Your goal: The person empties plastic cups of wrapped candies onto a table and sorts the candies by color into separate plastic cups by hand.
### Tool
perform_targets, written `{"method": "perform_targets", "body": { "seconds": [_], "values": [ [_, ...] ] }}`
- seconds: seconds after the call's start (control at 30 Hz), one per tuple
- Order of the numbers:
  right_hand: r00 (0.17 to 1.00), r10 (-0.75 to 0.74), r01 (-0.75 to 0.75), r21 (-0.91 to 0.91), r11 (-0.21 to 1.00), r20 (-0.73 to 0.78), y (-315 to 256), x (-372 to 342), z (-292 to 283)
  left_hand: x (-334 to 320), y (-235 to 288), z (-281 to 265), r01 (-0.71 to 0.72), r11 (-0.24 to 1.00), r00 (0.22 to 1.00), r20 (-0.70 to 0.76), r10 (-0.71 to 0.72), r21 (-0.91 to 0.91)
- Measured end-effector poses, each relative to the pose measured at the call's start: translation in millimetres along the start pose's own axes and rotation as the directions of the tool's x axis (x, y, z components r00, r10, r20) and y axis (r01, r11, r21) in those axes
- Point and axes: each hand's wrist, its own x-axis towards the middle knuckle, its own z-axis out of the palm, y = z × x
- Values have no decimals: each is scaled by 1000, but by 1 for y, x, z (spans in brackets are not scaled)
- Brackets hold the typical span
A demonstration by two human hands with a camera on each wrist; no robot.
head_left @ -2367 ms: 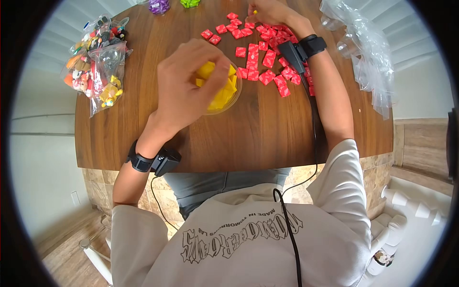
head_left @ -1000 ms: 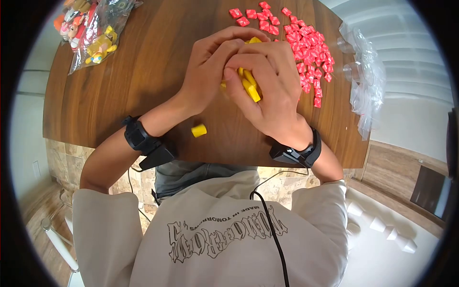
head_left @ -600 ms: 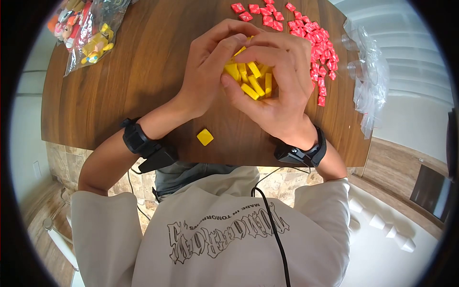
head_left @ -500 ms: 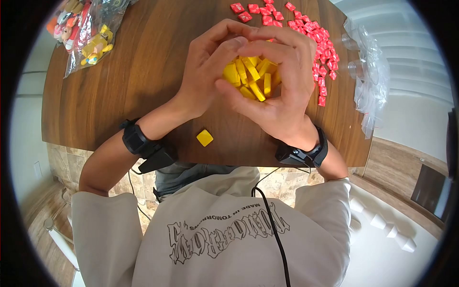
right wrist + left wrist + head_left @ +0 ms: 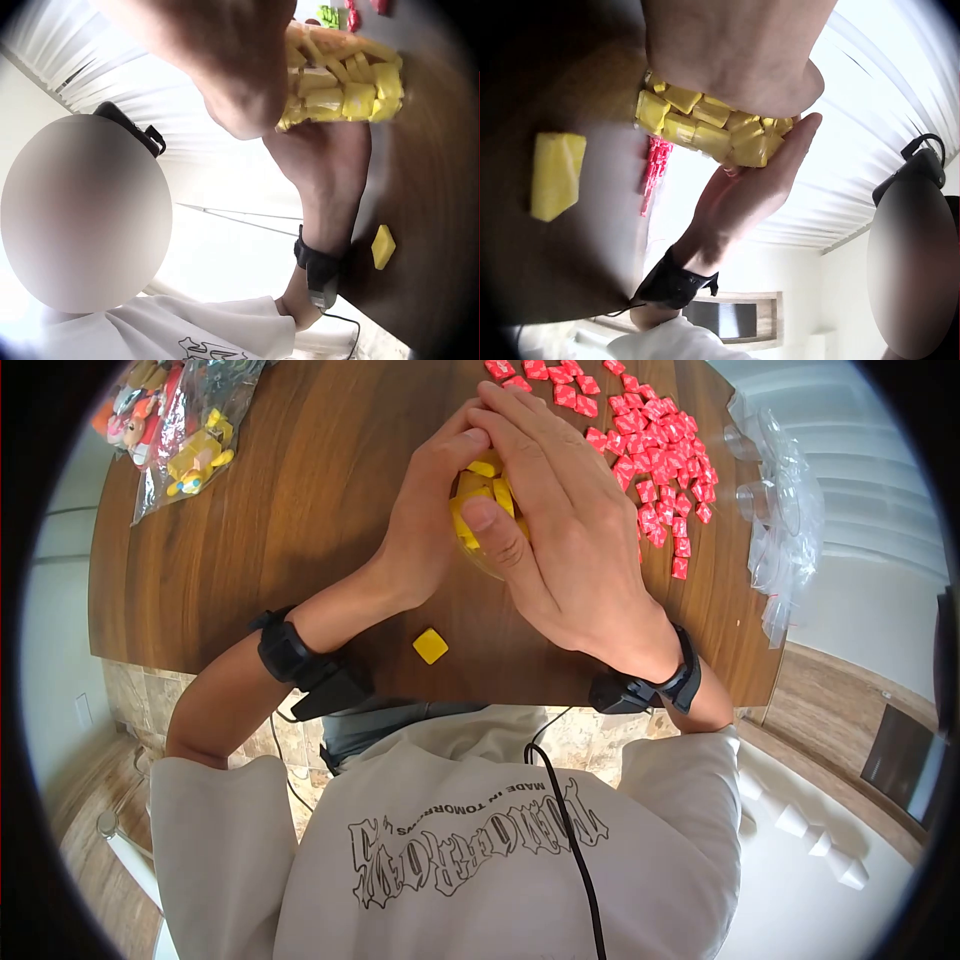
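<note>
One bare left hand (image 5: pixel 425 520) is curled round the side of a round, clear plastic tub (image 5: pixel 482 563) and has hold of it. I can see lots of small, square yellow pieces (image 5: pixel 679 127) packed inside. The bare right hand (image 5: pixel 575 525) lies against the other side and partly over the top, its long fingers straight and close together. So the tub is right between the two hands. I can't tell if its bottom touches the brown wooden table (image 5: pixel 290 530).

One loose yellow square (image 5: pixel 430 646) lies on the table between the two wrists, nearer the person in the white T-shirt (image 5: pixel 470 840). Past the right hand, and out to its right, are many small red wrapped squares (image 5: pixel 660 452). Farther right of that hand, a crinkly pile of clear plastic (image 5: pixel 795 540) lies by the table's edge. Well to the left of the left hand is a see-through bag (image 5: pixel 150 505) with bright little toys (image 5: pixel 200 458).
</note>
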Motion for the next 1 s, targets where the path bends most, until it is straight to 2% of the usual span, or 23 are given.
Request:
{"method": "perform_targets", "body": {
  "seconds": [0.03, 0.1, 0.13, 0.2, 0.23, 0.27, 0.3, 0.33, 0.37, 0.4, 0.43, 0.47, 0.53, 0.57, 0.63, 0.77, 0.87, 0.93, 0.97, 1.0],
  "values": [
    [1000, 3, -3, 25, 1000, -9, 0, 0, 1, 0, -2, -2, 3, 1000, 1000, -4, -3, 1],
    [1000, 4, -4, 25, 1000, -7, 0, 1, 1, 2, -4, -9, -131, 976, 991, 47, 125, 175],
    [1000, 7, -7, 19, 1000, -6, -1, 0, 0, 5, -2, -10, -130, 975, 991, 50, 123, 182],
    [1000, -8, 9, 36, 999, -28, -3, 0, -1, 16, 3, -12, -220, 939, 971, -30, 236, 265],
    [999, -28, 30, 48, 998, -45, -3, 1, -1, 20, 10, -22, -225, 935, 971, -23, 240, 273],
    [998, -32, 34, 50, 998, -58, -1, 1, -1, 23, 24, -40, -98, 862, 982, -92, 165, 497],
    [997, -56, 60, 61, 996, -59, 2, 1, -1, 22, 37, -56, 44, 730, 978, -179, 108, 682],
    [995, -75, 80, 70, 994, -62, 4, -1, -1, 18, 51, -61, 39, 722, 979, -170, 110, 690],
    [995, -70, 75, 70, 995, -76, 4, -1, -1, 8, 65, -62, 68, 629, 987, -143, 70, 774],
    [996, -26, 38, 151, 988, -80, 4, 0, -2, -4, 77, -64, 90, 526, 992, -123, 27, 846],
    [997, 18, 2, 232, 973, -80, 3, 0, -2, -19, 85, -73, 32, 492, 999, -25, -21, 870],
    [996, 24, -2, 233, 972, -91, 2, -2, -1, -33, 91, -76, -30, 460, 995, 72, -73, 887],
    [991, -14, 19, 36, 999, -129, -1, -3, 1, -63, 102, -57, -95, 421, 955, 202, -217, 902],
    [990, -9, 15, 39, 999, -140, -1, -4, 0, -71, 113, -41, -17, 347, 900, 166, -403, 938],
    [999, -23, 25, 33, 999, -47, 0, -5, -1, -93, 98, -36, -293, 341, 837, 412, -359, 893],
    [992, -62, 64, 20, 998, -111, 2, -4, 1, -102, 80, -32, -396, 284, 815, 477, -330, 873],
    [989, -71, 73, 14, 997, -131, 5, -5, 0, -99, 80, -24, -490, 233, 808, 538, -238, 840],
    [994, -48, 60, 130, 990, -95, 6, -3, -3, -98, 77, -20, -536, 208, 786, 574, -230, 818],
    [993, -48, 62, 129, 990, -107, 6, -2, -7, -98, 74, -21, -573, 191, 765, 603, -225, 797],
    [999, 44, -32, 364, 931, -25, 6, 0, -14, -98, 72, -24, -578, 184, 761, 607, -230, 795]
  ]
}}
